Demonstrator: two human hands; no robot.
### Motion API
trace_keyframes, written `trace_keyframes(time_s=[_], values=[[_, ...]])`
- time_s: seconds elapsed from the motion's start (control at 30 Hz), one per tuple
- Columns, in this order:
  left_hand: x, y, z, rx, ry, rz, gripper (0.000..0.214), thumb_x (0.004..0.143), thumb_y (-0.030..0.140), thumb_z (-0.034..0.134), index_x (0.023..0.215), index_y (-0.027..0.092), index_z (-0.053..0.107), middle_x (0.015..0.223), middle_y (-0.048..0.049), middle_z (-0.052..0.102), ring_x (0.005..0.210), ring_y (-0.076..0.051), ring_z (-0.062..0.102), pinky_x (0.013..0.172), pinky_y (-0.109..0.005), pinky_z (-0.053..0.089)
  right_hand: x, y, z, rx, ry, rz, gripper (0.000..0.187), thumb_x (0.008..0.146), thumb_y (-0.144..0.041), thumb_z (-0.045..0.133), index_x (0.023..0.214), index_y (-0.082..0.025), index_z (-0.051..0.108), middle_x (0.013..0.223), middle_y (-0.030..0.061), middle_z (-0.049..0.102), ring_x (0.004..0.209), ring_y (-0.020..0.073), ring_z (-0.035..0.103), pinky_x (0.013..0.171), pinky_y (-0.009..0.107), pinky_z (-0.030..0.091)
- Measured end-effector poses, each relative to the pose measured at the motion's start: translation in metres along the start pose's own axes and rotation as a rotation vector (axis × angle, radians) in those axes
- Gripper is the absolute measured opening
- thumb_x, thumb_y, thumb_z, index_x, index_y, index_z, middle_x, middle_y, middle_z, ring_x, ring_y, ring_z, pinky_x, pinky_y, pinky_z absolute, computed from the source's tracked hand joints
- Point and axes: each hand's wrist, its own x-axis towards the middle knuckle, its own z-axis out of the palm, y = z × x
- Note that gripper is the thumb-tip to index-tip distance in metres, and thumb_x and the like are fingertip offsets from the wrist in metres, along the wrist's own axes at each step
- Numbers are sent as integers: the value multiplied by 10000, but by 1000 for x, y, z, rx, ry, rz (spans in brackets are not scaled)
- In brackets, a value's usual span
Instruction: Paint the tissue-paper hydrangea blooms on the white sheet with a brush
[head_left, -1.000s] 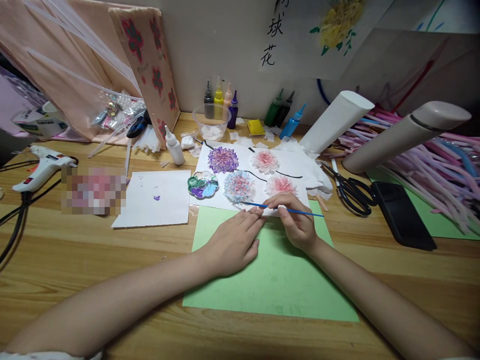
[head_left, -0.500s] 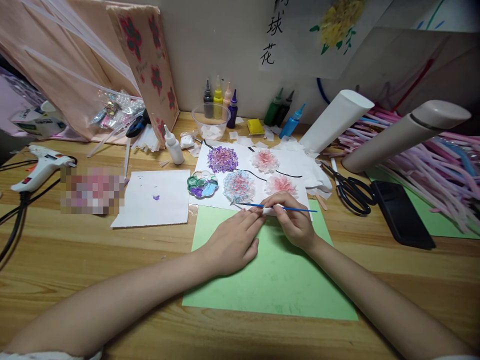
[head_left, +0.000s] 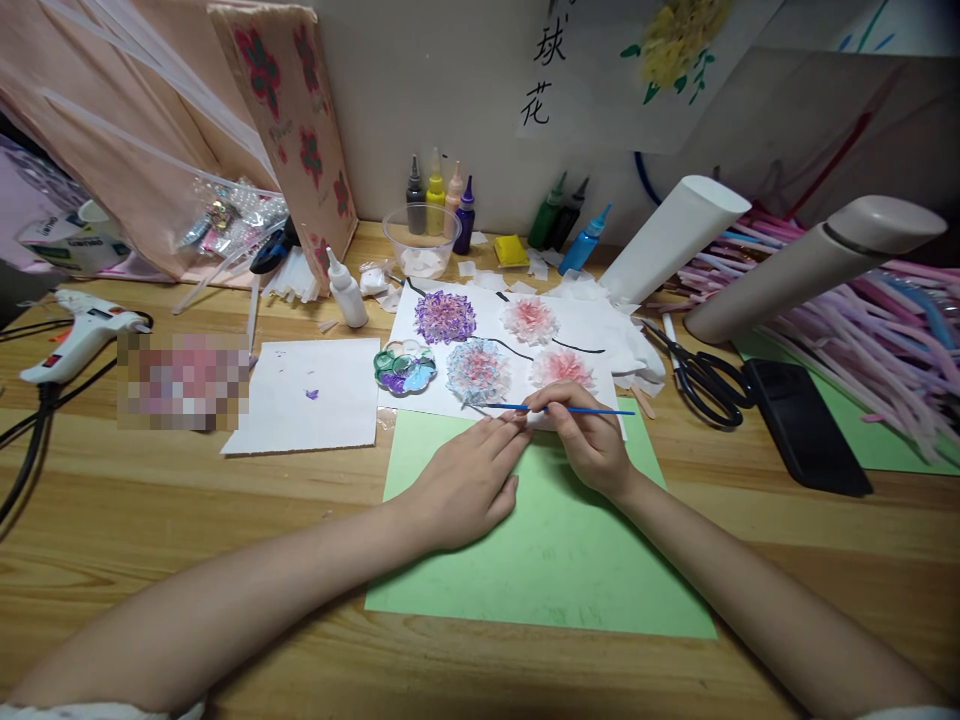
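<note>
Between the fingers of my right hand (head_left: 589, 435) is a thin blue paintbrush (head_left: 600, 411), its tip pointing left at the lower edge of a blue-and-pink tissue flower (head_left: 478, 371). My left hand (head_left: 472, 480) lies flat, fingertips at the lower edge of the white paper (head_left: 420, 402), over the green sheet (head_left: 480, 590). Also on the white paper are a purple flower (head_left: 445, 317) and two pink ones, the upper flower (head_left: 530, 320) and the lower flower (head_left: 562, 371), partly behind my right hand. Left of the blue-tipped flower sits a paint palette (head_left: 405, 368) with green, purple and blue wells.
A paint-spotted white card (head_left: 307, 405) and a hot glue gun (head_left: 90, 335) lie left. Paint bottles (head_left: 465, 218) and a clear bowl (head_left: 421, 245) with paper bits stand behind. Scissors (head_left: 712, 385), a phone (head_left: 806, 430) and a tumbler (head_left: 817, 265) are right.
The brush has shifted very slightly to the right, its tip still by the lower edge of the blue-and-pink flower. My left hand stays in place.
</note>
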Motion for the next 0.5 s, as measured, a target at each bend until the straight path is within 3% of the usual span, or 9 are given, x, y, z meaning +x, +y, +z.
trace_keyframes(time_s=[0.5], values=[[-1, 1, -1, 1, -10, -16, 491, 889, 206, 400, 1366, 93, 363, 1415, -137, 400, 1326, -241, 341, 1133, -401, 274, -1, 2, 1, 52, 90, 61, 204, 940, -235, 400, 904, -212, 600, 844, 13, 616, 795, 132, 569, 741, 274, 441]])
